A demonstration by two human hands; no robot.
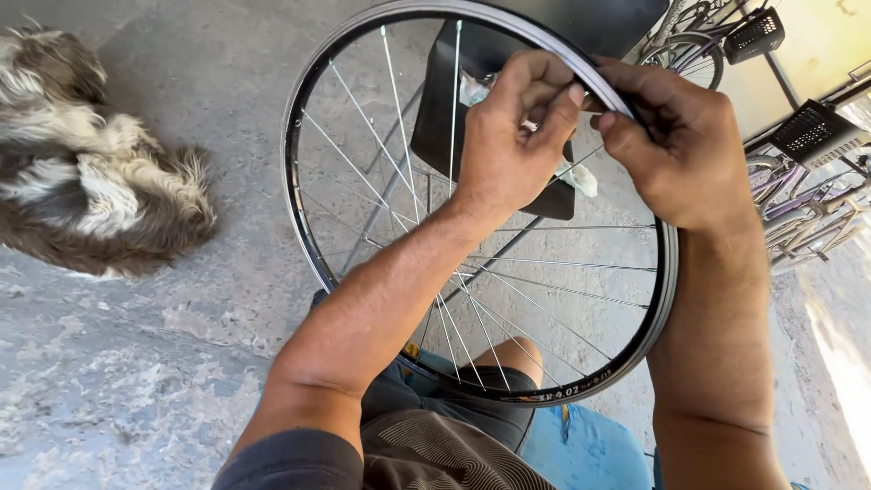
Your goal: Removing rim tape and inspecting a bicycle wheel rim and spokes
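Note:
A bare bicycle wheel rim [304, 218] with thin silver spokes [544, 299] stands upright in front of me, its lower edge resting by my knee. My left hand [513, 136] reaches through the spokes and pinches the upper right part of the rim. My right hand [676, 150] grips the same stretch of rim from outside, fingertips almost meeting the left hand's. What the fingertips pinch is too small to tell.
A shaggy grey-and-white dog [86, 163] lies on the concrete floor at the left. A black stool or stand [445, 109] with a crumpled white rag [581, 179] sits behind the wheel. Several bicycles with black baskets [812, 132] are parked at the right. I sit on something blue [590, 449].

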